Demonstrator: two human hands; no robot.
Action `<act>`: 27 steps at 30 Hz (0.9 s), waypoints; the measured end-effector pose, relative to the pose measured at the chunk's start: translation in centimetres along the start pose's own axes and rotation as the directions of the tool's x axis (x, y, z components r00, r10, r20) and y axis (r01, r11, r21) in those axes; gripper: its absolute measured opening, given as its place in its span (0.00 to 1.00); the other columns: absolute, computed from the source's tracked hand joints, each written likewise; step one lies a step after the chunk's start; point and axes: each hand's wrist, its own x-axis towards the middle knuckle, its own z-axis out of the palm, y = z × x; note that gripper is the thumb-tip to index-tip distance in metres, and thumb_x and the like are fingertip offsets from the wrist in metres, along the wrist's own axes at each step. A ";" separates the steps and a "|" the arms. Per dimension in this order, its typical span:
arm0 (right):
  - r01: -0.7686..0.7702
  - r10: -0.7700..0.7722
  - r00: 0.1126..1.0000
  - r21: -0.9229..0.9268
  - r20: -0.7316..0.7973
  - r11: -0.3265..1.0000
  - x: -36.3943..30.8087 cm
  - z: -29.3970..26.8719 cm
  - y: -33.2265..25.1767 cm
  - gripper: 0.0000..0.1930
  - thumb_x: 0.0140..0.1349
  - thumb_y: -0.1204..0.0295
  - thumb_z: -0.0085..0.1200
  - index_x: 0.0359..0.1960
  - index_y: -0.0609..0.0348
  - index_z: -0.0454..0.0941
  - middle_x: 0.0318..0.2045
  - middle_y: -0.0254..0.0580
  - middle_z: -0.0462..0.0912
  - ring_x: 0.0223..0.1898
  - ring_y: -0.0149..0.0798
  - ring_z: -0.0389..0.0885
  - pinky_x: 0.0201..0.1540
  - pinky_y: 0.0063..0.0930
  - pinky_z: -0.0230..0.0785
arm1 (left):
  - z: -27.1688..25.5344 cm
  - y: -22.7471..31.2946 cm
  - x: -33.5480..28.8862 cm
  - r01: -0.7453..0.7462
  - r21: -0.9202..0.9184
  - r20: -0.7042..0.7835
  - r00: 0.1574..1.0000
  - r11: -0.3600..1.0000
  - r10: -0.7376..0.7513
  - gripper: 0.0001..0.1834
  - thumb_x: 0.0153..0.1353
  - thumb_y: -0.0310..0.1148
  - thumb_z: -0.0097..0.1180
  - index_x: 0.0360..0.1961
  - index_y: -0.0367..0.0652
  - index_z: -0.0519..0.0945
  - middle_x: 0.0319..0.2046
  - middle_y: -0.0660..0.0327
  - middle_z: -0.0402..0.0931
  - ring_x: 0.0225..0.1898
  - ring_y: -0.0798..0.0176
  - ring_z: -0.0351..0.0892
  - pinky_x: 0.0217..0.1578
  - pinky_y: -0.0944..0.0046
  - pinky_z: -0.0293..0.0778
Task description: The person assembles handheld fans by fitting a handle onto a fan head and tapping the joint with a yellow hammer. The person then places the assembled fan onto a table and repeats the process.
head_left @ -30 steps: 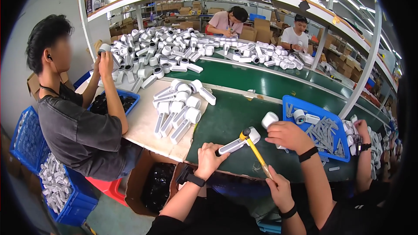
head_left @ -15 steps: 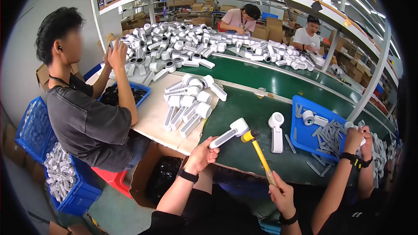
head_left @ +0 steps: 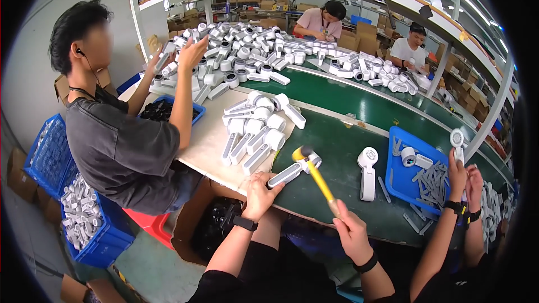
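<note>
My left hand [head_left: 261,195] is closed on the handle end of a white handheld fan [head_left: 285,175] with a grey strip along its handle. The fan lies low at the green tabletop, its round head pointing away to the right. My right hand [head_left: 352,234] grips the yellow handle of a mallet [head_left: 321,184]. The mallet's dark-faced head overlaps the fan's head in the picture; I cannot tell whether they touch. To the right, another white fan [head_left: 368,175] lies on the table, grille up.
White fans [head_left: 255,132] are piled on a beige sheet, beside a co-worker [head_left: 120,112] at left. A blue tray [head_left: 393,171] holds grey strips and a fan. At right, a co-worker's hands [head_left: 465,182] hold a fan. An open carton [head_left: 182,230] stands below the table's edge.
My left hand has lowered the fan toward the tabletop. The mallet's head has tipped upward over the fan's head. The left co-worker's hands have moved apart; the right one's fan is raised.
</note>
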 end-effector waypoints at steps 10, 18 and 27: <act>-0.152 0.176 0.964 -0.127 0.200 0.980 0.3 -0.2 -0.3 0.24 0.64 0.77 0.57 0.63 0.62 0.73 0.26 0.47 0.75 0.26 0.44 0.74 0.33 0.33 0.67 | 0.1 -0.3 -0.4 -0.005 0.023 -0.045 0.999 1.000 0.006 0.16 0.47 0.34 0.73 0.36 0.38 0.87 0.31 0.50 0.82 0.37 0.49 0.80 0.43 0.53 0.73; -0.140 0.167 0.942 -0.112 0.290 0.984 0.3 0.4 -2.4 0.24 0.63 0.76 0.59 0.63 0.57 0.75 0.27 0.48 0.76 0.28 0.47 0.76 0.35 0.35 0.69 | 0.3 -0.6 0.2 0.070 0.095 -0.007 0.998 0.993 -0.070 0.15 0.46 0.35 0.73 0.35 0.41 0.87 0.31 0.50 0.82 0.40 0.45 0.79 0.44 0.50 0.73; -0.098 0.120 0.975 -0.123 0.189 0.988 -0.3 -0.4 -1.7 0.26 0.63 0.78 0.59 0.64 0.59 0.73 0.26 0.47 0.76 0.26 0.44 0.75 0.34 0.33 0.69 | -0.6 0.5 -0.2 0.035 0.001 -0.032 0.999 0.999 -0.035 0.15 0.48 0.36 0.72 0.36 0.41 0.88 0.31 0.50 0.83 0.40 0.45 0.80 0.45 0.51 0.74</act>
